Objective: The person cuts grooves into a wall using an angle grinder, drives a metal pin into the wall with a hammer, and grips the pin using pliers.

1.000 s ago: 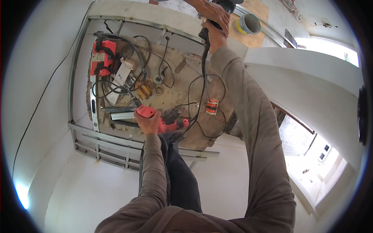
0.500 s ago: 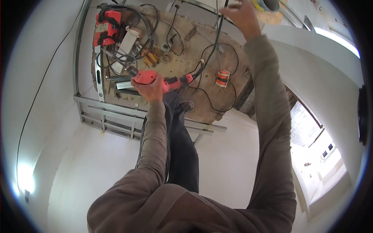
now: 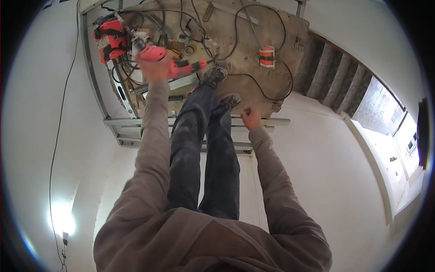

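My left hand is wrapped round the body of a red power drill, blurred by motion. Its long bit points up and to the left, and its handle end reaches right, over the board. A black cord leaves that end. My right hand hangs above the board's near edge, just right of my shoes, its fingers curled in with nothing visible in them. A red tool case lies left of the drill, close to the bit.
I stand on a worn wooden board carried by a metal frame. An orange-and-white block sits among looped cables. A spirit level lies at the left edge. Stairs drop away on the right.
My right hand has come down from the upper right, away from the cable, and its fingers have closed. The drill in my left hand has moved up and left. My view has shifted.
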`<state>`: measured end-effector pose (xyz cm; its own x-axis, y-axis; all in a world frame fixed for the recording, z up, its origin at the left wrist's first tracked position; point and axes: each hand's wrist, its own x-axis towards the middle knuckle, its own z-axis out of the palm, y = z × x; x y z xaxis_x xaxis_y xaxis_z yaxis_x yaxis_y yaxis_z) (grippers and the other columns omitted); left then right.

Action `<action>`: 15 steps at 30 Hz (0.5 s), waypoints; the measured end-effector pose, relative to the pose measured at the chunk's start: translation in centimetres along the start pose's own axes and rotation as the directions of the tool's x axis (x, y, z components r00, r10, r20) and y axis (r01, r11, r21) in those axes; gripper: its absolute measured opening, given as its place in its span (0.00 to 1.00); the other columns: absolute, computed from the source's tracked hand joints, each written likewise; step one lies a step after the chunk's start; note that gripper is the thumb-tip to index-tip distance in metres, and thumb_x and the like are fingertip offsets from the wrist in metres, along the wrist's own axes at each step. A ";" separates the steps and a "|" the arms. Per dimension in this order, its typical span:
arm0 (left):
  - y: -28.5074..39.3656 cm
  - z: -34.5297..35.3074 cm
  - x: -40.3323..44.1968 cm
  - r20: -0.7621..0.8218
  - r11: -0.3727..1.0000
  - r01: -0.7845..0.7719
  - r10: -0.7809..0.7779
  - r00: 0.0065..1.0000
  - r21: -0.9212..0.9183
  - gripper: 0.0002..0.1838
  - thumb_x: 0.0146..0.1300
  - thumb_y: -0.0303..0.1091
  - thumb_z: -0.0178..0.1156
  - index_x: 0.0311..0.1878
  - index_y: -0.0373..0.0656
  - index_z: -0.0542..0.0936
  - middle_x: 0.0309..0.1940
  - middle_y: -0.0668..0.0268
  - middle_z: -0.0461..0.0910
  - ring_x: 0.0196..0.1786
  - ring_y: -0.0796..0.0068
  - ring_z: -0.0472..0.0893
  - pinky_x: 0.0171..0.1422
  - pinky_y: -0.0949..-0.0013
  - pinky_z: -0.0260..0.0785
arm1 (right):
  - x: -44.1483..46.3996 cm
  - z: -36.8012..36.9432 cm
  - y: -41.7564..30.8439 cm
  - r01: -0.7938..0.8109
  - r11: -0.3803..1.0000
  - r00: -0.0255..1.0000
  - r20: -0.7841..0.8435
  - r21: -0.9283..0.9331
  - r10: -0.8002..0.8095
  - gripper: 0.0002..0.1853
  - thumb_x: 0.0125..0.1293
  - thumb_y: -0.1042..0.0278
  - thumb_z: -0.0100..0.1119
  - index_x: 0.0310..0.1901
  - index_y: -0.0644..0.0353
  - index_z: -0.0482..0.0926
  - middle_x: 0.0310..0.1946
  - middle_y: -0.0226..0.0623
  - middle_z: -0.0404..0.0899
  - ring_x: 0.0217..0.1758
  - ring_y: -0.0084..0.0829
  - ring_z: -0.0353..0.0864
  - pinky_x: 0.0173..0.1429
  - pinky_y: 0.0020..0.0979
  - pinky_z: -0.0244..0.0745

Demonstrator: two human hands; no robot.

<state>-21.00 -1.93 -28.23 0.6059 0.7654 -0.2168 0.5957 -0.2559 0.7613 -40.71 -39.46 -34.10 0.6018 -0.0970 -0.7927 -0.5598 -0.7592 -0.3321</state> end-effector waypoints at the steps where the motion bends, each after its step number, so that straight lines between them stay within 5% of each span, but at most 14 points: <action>1: -2.5 2.6 0.7 0.106 0.986 0.165 -0.160 0.981 -0.034 0.54 0.36 0.37 0.81 0.67 0.37 0.61 0.57 0.56 0.73 0.53 0.61 0.79 0.56 0.58 0.78 | -1.8 1.3 0.8 -0.044 0.997 0.998 0.044 0.057 0.042 0.20 0.54 0.61 0.68 0.46 0.63 0.82 0.37 0.47 0.86 0.43 0.44 0.87 0.51 0.41 0.80; 2: -5.7 5.4 1.1 0.214 0.943 0.329 -0.312 0.926 -0.050 0.57 0.35 0.38 0.83 0.70 0.41 0.60 0.59 0.56 0.71 0.55 0.61 0.79 0.54 0.53 0.79 | -3.3 2.5 1.7 -0.078 0.996 0.994 0.080 0.048 0.074 0.20 0.54 0.61 0.68 0.46 0.64 0.82 0.37 0.47 0.86 0.42 0.43 0.87 0.50 0.40 0.80; 3: -7.0 8.5 0.8 0.162 0.922 0.387 -0.378 0.911 -0.022 0.55 0.35 0.37 0.82 0.69 0.42 0.61 0.59 0.57 0.71 0.55 0.60 0.79 0.52 0.49 0.80 | -4.3 3.5 2.8 -0.107 0.994 0.988 0.113 0.037 0.102 0.20 0.55 0.61 0.68 0.47 0.65 0.82 0.36 0.47 0.86 0.41 0.41 0.87 0.49 0.40 0.80; 5: -8.4 14.2 -2.2 0.135 0.893 0.446 -0.435 0.890 -0.065 0.54 0.33 0.37 0.83 0.66 0.41 0.63 0.57 0.57 0.73 0.54 0.60 0.79 0.56 0.54 0.78 | -5.8 7.5 7.4 -0.178 0.977 0.981 0.106 0.118 0.165 0.19 0.56 0.63 0.67 0.46 0.66 0.82 0.35 0.45 0.87 0.38 0.39 0.88 0.46 0.39 0.81; 7: -9.0 17.9 -4.9 0.214 0.923 0.382 -0.365 0.906 -0.045 0.54 0.30 0.37 0.83 0.64 0.39 0.64 0.56 0.55 0.75 0.55 0.59 0.79 0.63 0.62 0.75 | -7.3 8.4 9.0 -0.295 0.933 0.950 0.165 0.207 0.264 0.18 0.57 0.65 0.66 0.46 0.66 0.82 0.35 0.45 0.87 0.36 0.37 0.88 0.45 0.38 0.81; 11: -11.2 20.8 -8.9 0.432 0.953 0.046 -0.178 0.884 0.299 0.54 0.31 0.39 0.82 0.66 0.38 0.64 0.60 0.51 0.73 0.62 0.53 0.76 0.67 0.59 0.71 | -10.5 6.0 8.0 -0.471 0.804 0.880 0.252 0.362 0.402 0.16 0.59 0.67 0.63 0.47 0.66 0.81 0.36 0.44 0.87 0.36 0.36 0.87 0.45 0.38 0.81; 15: -12.3 20.3 -12.6 0.627 0.931 -0.238 0.013 0.779 0.277 0.52 0.33 0.41 0.80 0.65 0.37 0.65 0.56 0.51 0.76 0.59 0.50 0.78 0.67 0.58 0.69 | -9.3 2.8 4.9 -0.175 0.937 0.958 -0.166 0.303 0.232 0.17 0.60 0.66 0.64 0.48 0.65 0.81 0.37 0.43 0.86 0.42 0.39 0.86 0.49 0.37 0.80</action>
<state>-25.29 -20.41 -47.23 0.8100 0.2229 -0.5424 0.5564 -0.5840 0.5910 -50.63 -40.53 -29.83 0.5413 -0.3762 -0.7520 -0.8021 -0.4993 -0.3277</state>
